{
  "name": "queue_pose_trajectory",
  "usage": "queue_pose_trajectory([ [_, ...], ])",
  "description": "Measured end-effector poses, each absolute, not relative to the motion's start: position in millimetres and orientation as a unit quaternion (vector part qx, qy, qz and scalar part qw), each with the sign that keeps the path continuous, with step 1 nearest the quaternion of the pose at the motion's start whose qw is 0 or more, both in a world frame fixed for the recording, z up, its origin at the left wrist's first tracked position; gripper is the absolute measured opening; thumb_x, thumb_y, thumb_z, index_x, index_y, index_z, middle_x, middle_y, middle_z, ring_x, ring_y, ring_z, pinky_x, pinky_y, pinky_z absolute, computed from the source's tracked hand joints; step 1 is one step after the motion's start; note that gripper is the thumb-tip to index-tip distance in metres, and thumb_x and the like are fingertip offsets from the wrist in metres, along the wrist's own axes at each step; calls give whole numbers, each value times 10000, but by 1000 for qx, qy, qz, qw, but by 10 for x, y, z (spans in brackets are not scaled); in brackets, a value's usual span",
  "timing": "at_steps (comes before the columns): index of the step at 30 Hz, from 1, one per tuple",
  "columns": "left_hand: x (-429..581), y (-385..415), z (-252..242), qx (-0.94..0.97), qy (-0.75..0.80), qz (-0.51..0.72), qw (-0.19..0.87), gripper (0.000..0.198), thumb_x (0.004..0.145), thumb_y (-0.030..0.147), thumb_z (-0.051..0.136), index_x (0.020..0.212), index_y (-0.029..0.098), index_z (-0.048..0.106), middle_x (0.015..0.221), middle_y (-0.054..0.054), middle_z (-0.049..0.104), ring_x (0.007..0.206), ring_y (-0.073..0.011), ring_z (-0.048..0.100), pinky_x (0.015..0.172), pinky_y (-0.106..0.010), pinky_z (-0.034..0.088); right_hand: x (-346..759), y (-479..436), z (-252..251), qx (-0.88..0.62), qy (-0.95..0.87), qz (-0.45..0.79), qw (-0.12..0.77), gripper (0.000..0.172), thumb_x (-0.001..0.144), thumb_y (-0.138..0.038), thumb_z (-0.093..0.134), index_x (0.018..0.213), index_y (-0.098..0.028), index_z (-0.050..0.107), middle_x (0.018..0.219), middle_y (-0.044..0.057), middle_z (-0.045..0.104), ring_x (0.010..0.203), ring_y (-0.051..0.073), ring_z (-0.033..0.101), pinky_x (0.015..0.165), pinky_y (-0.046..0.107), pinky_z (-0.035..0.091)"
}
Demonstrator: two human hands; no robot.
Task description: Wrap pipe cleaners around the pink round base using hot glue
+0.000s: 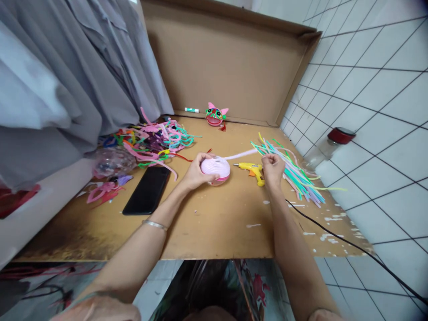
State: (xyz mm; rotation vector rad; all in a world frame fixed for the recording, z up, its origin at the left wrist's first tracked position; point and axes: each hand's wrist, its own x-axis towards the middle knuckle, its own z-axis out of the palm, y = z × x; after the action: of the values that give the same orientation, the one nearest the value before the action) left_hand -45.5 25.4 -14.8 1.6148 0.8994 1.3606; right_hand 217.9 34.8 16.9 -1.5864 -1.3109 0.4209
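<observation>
My left hand [197,173] is wrapped around a small ball [216,168] covered in rows of pale pink pipe cleaner, with a brighter pink band low on its side. From the top of the ball a loose pale pink pipe cleaner [242,154] stretches right toward my right hand [273,168]. The fingers of that hand are pinched closed at the strip's far end; the exact contact is partly hidden. Just left of my right hand, a yellow hot glue gun [252,170] lies on the table, nozzle pointing at the ball.
Pipe cleaners in mixed colours [301,178] lie at right, beside a red-lidded jar [329,145]. A black phone [146,191] and a tangled pile of pipe cleaners [163,136] are at left. A decorated animal-face ball [214,117] and a glue stick [191,109] stand near the cardboard [227,58]. A black cable [334,232] crosses the right.
</observation>
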Motion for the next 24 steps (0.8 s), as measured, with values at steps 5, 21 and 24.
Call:
queue_pose_trajectory([
  [5,-505,319,-190,639,335,522,455,682,488,410,878,975,199,450,1272,-130,594,1174,-269,592,1025,-428,449,2040,248,98,-776,-602,-45,182,507,833,-511,555,1024,-54,666,1028,260,681,995,365,638,850,459,432],
  [21,-519,305,-162,643,280,494,514,636,478,331,899,953,193,500,1242,-117,600,1171,-261,583,985,-390,445,2021,272,121,-778,-546,-35,309,470,760,-391,587,1136,-111,622,1134,196,655,1009,337,640,846,438,488],
  [24,-523,316,-167,643,279,493,516,667,463,372,909,956,194,496,1239,-120,608,1137,-252,598,964,-377,452,2041,312,151,-707,-571,-38,416,412,723,-389,584,1046,-141,640,1050,142,680,983,304,623,873,427,485],
])
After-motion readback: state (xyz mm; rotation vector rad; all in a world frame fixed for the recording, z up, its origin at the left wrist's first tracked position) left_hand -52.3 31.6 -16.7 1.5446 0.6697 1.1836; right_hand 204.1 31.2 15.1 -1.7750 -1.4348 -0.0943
